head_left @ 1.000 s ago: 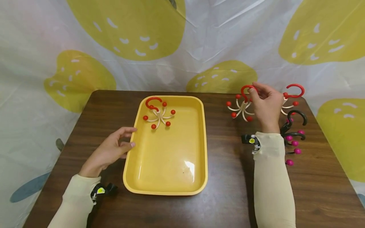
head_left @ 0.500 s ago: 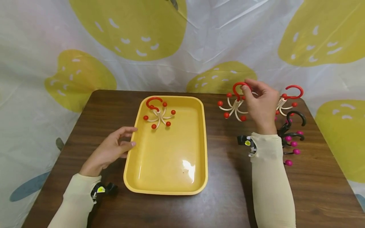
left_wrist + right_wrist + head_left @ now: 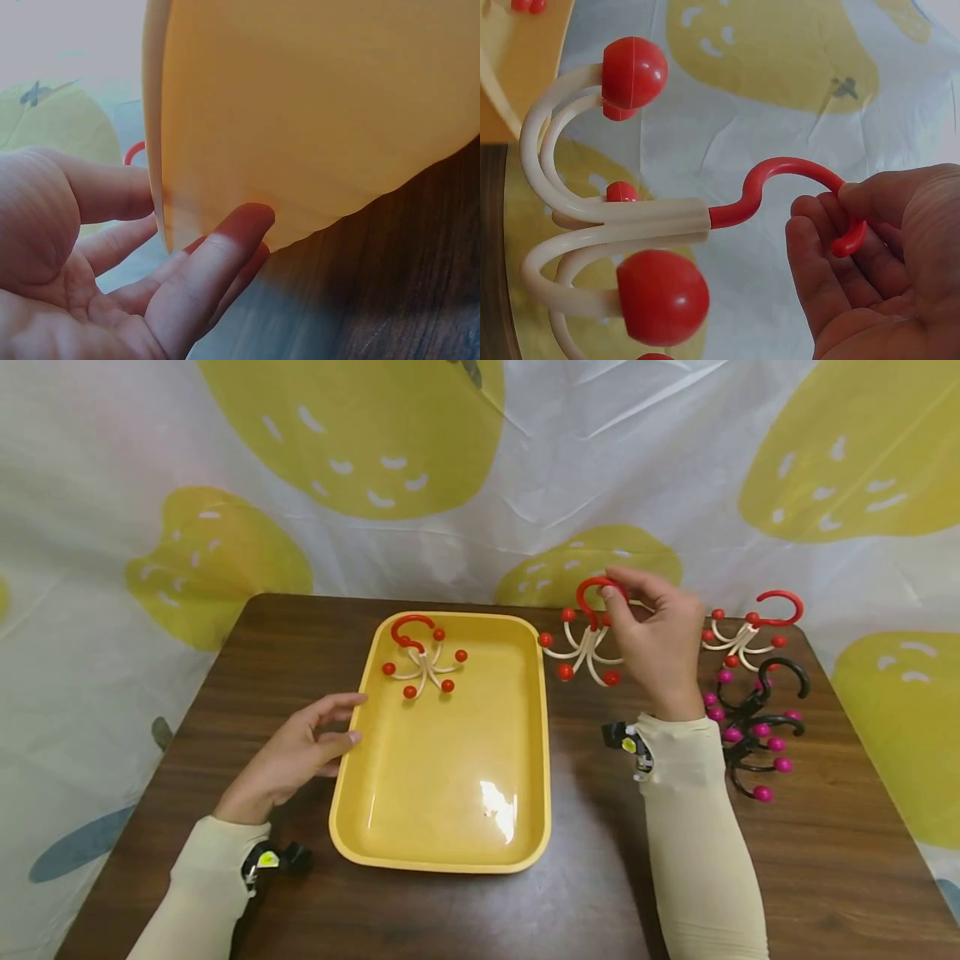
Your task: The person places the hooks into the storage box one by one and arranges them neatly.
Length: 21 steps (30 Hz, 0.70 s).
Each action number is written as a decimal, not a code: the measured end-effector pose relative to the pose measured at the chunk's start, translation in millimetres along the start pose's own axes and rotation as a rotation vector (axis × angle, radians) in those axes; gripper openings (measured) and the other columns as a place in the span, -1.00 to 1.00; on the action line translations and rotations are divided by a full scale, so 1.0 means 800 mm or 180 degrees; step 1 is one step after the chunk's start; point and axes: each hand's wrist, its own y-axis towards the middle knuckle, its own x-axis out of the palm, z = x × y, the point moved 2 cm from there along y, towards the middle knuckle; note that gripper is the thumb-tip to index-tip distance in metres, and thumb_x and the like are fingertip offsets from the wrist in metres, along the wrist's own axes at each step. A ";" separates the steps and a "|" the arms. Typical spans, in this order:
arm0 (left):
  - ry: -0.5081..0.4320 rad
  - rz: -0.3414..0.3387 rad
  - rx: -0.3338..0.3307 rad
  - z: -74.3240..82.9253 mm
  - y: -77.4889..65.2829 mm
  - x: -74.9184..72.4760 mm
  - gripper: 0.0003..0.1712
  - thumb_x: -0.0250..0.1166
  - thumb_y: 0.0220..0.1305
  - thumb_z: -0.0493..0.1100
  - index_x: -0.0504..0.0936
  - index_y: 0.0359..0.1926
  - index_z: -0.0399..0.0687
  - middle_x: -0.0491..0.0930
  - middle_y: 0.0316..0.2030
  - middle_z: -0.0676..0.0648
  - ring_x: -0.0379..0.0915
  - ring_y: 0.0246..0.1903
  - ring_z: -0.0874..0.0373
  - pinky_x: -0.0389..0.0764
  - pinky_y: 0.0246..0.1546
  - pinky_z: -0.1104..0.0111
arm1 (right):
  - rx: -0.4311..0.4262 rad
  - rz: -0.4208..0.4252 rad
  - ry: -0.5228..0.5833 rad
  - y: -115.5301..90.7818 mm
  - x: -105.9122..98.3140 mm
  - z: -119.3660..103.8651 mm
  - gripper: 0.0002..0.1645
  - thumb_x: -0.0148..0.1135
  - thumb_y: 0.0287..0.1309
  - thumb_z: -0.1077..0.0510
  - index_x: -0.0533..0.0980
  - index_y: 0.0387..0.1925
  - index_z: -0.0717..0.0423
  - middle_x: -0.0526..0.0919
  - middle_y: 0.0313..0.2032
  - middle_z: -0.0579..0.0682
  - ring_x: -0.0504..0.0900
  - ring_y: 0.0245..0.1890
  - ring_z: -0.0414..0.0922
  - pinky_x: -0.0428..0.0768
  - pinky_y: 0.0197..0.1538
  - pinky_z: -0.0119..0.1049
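Note:
In the head view my right hand (image 3: 660, 635) pinches the red hook of a red-and-white claw-shaped hook hanger (image 3: 590, 643) between thumb and fingers. The right wrist view shows the hanger's cream stem (image 3: 656, 219) and curved prongs tipped with red balls. It hangs upright just right of the yellow tray (image 3: 442, 777), its leftmost ball overlapping the rim in the head view. My left hand (image 3: 292, 756) touches the tray's left side with fairly straight fingers, some against the outer wall (image 3: 315, 97). A matching hanger (image 3: 424, 667) sits inside the tray, at its far left.
Another red-and-white hanger (image 3: 742, 639) stands at the table's back right. In front of it are black hook hangers (image 3: 750, 702) with magenta balls, partly behind my right forearm. A lemon-print cloth (image 3: 420, 560) hangs along the back of the dark wooden table (image 3: 600, 877).
My right hand has carried its hanger leftward to near the tray's right rim. The red-and-white and black hangers behind it are less hidden now. My left hand stays at the tray.

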 end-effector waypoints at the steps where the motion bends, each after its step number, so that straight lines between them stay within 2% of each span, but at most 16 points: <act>1: -0.0001 -0.0003 0.0003 0.001 0.000 0.000 -0.33 0.26 0.55 -0.25 0.29 0.58 -0.05 0.40 0.37 -0.39 0.70 0.08 -0.18 0.84 -0.13 0.05 | -0.0034 -0.0024 0.0005 -0.001 0.003 -0.002 -0.78 0.43 0.28 0.30 0.79 -0.06 0.25 0.84 -0.10 0.20 0.74 -0.17 -0.50 0.67 -0.20 -0.65; 10: -0.0019 0.0010 -0.0035 0.007 0.000 0.002 -0.31 0.26 0.53 -0.28 0.28 0.59 -0.08 0.37 0.38 -0.40 0.70 0.09 -0.17 0.84 -0.13 0.05 | -0.0182 -0.0199 0.0222 -0.005 0.035 -0.010 -0.78 0.39 0.28 0.36 0.76 -0.06 0.34 0.84 -0.10 0.19 0.74 -0.18 -0.48 0.69 -0.21 -0.64; 17: -0.0039 0.0005 -0.0064 0.009 0.001 0.002 -0.30 0.26 0.52 -0.32 0.27 0.58 -0.11 0.37 0.37 -0.43 0.72 0.01 -0.15 0.84 -0.15 0.04 | -0.0138 -0.0327 0.0340 -0.009 0.061 -0.014 -0.79 0.40 0.27 0.35 0.77 -0.07 0.30 0.84 -0.12 0.18 0.76 -0.23 -0.39 0.68 -0.24 -0.62; 21: -0.0051 -0.0007 -0.0054 0.009 0.001 0.001 -0.30 0.25 0.52 -0.32 0.27 0.58 -0.12 0.36 0.37 -0.43 0.71 0.02 -0.16 0.84 -0.15 0.04 | -0.0144 -0.0417 0.0411 -0.014 0.075 -0.014 -0.77 0.43 0.26 0.35 0.77 -0.06 0.31 0.85 -0.13 0.20 0.74 -0.29 -0.41 0.66 -0.26 -0.61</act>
